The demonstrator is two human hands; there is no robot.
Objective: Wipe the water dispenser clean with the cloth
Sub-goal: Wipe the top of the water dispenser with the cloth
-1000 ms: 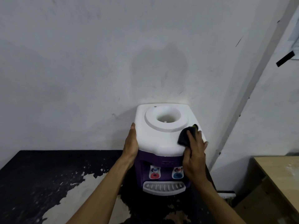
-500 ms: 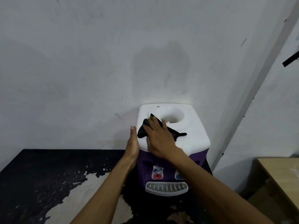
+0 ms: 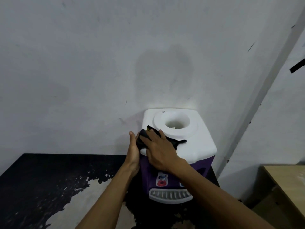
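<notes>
One water dispenser [image 3: 203, 141], one black cloth [image 3: 142, 141], right hand [image 3: 160, 151] flat on cloth, left hand [image 3: 132, 149] flat against side

The water dispenser [image 3: 203, 146] is one of those small countertop ones: white top with an open round well, purple body, white drip tray. It's sitting upright on the bench [image 3: 41, 179], back to the wall. The black cloth [image 3: 141, 140] is bunched on the top's front-left corner, with a tail trailing right.

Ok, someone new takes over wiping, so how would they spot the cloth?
Find the purple water dispenser against the wall. On its white top, near the left edge, the right hand presses the cloth. It alone up there is black.
</notes>
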